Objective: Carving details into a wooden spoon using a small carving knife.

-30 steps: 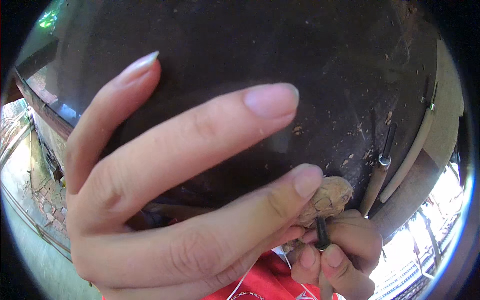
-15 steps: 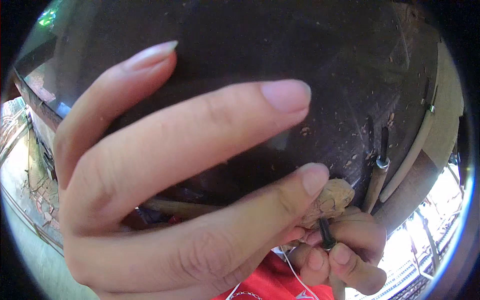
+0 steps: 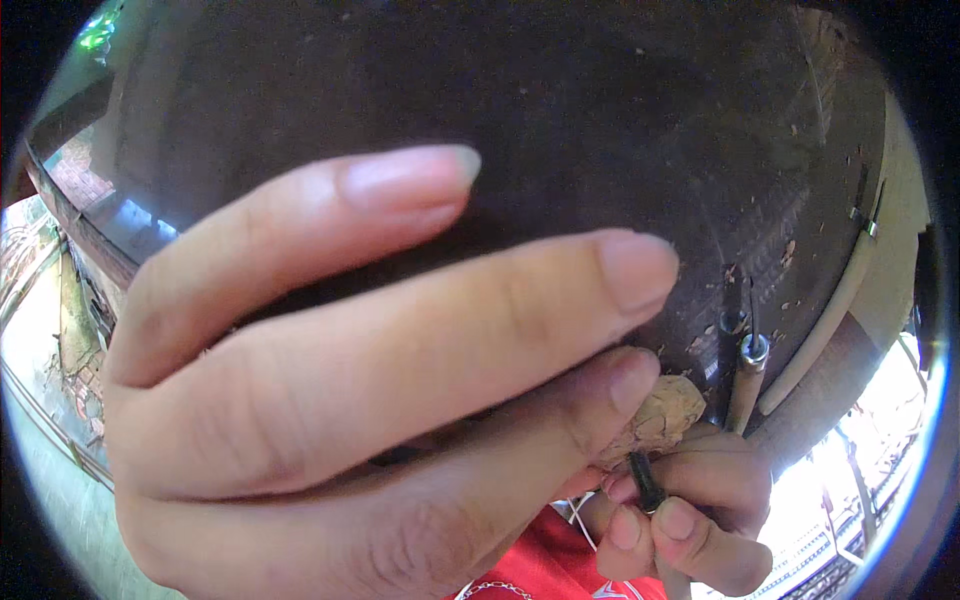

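Note:
My left hand [image 3: 330, 400] fills the lower left, very close up. Its foremost finger presses on a small, light-brown carved wooden piece [image 3: 668, 408], while the two fingers above it stretch out over the dark table; most of its thumb is hidden. At the lower right, my right hand [image 3: 705, 500] grips a carving tool [image 3: 646, 482] between thumb and fingers. The tool's short black metal end points up against the underside of the piece, and its pale handle runs downward out of sight. The right-hand fingers also lie close under the piece.
On the dark tabletop [image 3: 600, 90], right of my hands, lie a tool with a wooden handle and metal ferrule [image 3: 748, 375] and a longer pale-handled tool [image 3: 825, 330] near the curved edge. Small wood chips [image 3: 788, 252] are scattered there. Red clothing [image 3: 560, 560] shows below.
The two outstretched fingers of my left hand have come down and rightward, closer to the finger on the piece. My right hand and its tool have hardly shifted.

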{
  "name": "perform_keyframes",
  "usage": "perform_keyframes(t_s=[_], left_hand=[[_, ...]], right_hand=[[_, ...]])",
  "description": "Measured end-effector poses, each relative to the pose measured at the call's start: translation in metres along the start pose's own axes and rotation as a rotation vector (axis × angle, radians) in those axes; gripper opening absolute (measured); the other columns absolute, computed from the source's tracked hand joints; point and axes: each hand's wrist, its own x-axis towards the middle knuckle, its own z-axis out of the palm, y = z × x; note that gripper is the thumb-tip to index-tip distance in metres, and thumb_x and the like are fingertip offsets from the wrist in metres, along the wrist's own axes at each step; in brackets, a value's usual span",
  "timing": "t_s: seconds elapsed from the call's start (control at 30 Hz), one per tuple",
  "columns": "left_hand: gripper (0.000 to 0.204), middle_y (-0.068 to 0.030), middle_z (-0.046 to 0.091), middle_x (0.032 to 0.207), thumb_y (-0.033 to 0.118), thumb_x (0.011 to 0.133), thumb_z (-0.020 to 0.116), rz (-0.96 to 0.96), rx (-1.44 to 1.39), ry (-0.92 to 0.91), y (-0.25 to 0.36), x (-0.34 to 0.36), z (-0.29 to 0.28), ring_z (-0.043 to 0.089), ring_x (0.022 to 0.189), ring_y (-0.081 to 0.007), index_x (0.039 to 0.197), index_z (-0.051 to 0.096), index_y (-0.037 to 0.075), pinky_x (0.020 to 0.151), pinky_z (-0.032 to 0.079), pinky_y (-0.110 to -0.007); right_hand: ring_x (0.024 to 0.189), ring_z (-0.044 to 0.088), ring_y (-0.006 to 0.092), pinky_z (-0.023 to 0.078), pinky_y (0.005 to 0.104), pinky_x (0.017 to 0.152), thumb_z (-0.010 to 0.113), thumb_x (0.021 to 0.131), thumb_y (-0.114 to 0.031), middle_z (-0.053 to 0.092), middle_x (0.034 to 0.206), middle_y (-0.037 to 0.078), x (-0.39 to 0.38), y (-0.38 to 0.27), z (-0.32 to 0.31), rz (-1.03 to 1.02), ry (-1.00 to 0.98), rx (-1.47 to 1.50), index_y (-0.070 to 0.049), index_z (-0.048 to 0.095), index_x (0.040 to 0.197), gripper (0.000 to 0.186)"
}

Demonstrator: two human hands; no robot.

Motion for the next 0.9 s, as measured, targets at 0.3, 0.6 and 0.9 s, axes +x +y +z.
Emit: perform_keyframes(t_s=[0.3, 0.6, 0.9], left_hand=[[0.025, 0.0057, 0.076, 0.104, 0.043, 0.077, 0.08, -0.068, 0.02, -0.372, 0.009, 0.004, -0.042, 0.073, 0.107, -0.0331, 0.088, 0.078, 0.02, 0.101, 0.052, -0.054], [0.031, 0.0035, 0.077, 0.106, 0.045, 0.076, 0.085, -0.09, 0.035, -0.415, 0.01, 0.004, -0.048, 0.074, 0.107, -0.0349, 0.09, 0.077, 0.019, 0.104, 0.051, -0.056], [0.04, 0.004, 0.077, 0.107, 0.049, 0.073, 0.086, -0.124, 0.094, -0.296, 0.017, -0.007, -0.038, 0.074, 0.106, -0.0342, 0.096, 0.075, 0.018, 0.103, 0.053, -0.055]], right_hand=[[0.06, 0.063, 0.0182, 0.052, 0.0238, 0.054, 0.062, 0.092, 0.015, 0.064, 0.084, 0.025, -0.02, 0.021, -0.007, -0.22, -0.068, 0.076, 0.011, 0.06, 0.098, 0.008], [0.072, 0.056, 0.0187, 0.047, 0.0348, 0.065, 0.065, 0.097, -0.003, 0.06, 0.098, 0.012, -0.026, 0.017, 0.006, -0.408, -0.087, -0.527, -0.017, 0.054, 0.133, 0.04], [0.058, 0.059, 0.017, 0.05, 0.0267, 0.053, 0.064, 0.09, 0.016, 0.062, 0.084, 0.023, -0.021, 0.016, 0.011, -0.346, -0.112, -0.076, 0.009, 0.061, 0.103, 0.015]])
